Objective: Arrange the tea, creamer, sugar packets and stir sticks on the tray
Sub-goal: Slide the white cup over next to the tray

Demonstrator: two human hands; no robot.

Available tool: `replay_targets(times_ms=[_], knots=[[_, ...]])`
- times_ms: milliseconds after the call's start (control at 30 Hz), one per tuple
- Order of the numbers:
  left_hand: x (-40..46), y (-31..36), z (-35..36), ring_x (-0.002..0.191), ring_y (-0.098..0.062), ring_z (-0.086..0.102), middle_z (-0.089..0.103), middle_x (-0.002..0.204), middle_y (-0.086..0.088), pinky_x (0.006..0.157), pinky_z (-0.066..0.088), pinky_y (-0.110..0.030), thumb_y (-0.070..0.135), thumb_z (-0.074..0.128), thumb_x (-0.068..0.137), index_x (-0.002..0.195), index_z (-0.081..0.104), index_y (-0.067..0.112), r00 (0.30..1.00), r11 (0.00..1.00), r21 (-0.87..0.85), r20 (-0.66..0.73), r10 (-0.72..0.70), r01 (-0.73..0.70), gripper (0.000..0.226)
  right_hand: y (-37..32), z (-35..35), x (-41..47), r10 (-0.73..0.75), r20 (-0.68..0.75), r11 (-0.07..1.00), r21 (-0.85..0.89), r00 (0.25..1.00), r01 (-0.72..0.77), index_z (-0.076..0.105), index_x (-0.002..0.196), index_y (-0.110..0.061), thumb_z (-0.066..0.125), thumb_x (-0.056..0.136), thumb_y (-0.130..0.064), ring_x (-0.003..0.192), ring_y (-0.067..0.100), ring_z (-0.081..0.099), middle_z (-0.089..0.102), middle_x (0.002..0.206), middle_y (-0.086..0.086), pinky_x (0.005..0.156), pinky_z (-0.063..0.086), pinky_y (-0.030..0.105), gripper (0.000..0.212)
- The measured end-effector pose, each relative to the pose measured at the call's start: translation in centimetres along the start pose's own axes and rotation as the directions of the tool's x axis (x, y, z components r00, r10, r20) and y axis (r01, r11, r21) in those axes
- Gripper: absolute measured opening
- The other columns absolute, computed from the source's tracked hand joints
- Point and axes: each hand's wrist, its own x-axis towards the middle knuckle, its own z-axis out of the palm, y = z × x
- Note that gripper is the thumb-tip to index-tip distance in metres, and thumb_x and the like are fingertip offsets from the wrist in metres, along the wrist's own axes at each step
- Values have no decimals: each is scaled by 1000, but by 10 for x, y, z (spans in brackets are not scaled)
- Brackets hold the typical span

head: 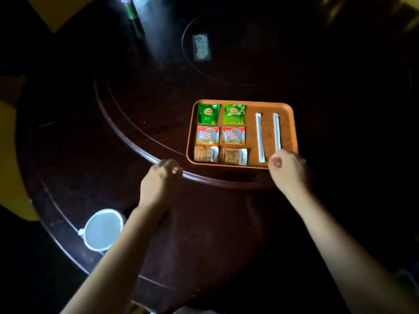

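Note:
An orange wooden tray (250, 105) lies on the dark turntable. On its left part, two green tea packets (208, 114) (234, 114) form the far row, two red-and-white creamer packets (208, 135) (233, 135) the middle row, and two brown sugar packets (206, 153) (234, 156) the near row. Two white-wrapped stir sticks (260, 137) (276, 131) lie parallel on the right part. My right hand (286, 169) is curled at the tray's near right corner, at the end of the right stick; I cannot tell if it touches the stick. My left hand (159, 182) is curled beside the turntable rim, holding nothing visible.
The raised rim of the dark round turntable (127, 137) curves between my hands and the tray. A white cup (103, 230) stands at the near left on the outer table. A glass disc with a small card (201, 47) sits at the far side. The scene is dim.

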Motion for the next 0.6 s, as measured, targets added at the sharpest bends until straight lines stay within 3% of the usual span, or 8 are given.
replay_targets(times_ms=[167,300,500,600], knots=[[-85,-36,9,78,-31,60,66,85,-7,63,51,-39,32,44,84,90,63,14,995,977,189,-17,99,-94,27,-26,52,-87,-326,27,945,8,945,326,65,77,-13,60,76,-15,79,32,62,66,80,7,64,52,36,6],[-137,-78,11,91,-33,59,65,103,-10,74,48,-42,30,47,86,107,62,10,998,960,280,-53,43,-26,33,-27,89,-127,-544,97,831,-69,833,551,68,91,-14,46,76,-24,82,28,63,66,90,6,68,54,38,28],[-160,-129,-6,113,-38,51,57,126,-17,86,44,-47,30,45,83,119,54,7,988,914,378,-109,-111,145,43,-33,126,-145,-617,217,742,-161,757,651,62,115,-13,47,78,-26,109,32,59,64,117,14,88,51,45,42],[-152,-153,-21,121,-39,43,49,135,-17,90,42,-51,35,37,82,128,46,6,957,899,328,-118,-266,290,55,-42,139,-144,-612,286,711,-209,737,671,55,126,-15,64,77,-26,126,33,47,54,133,17,97,43,52,51]])
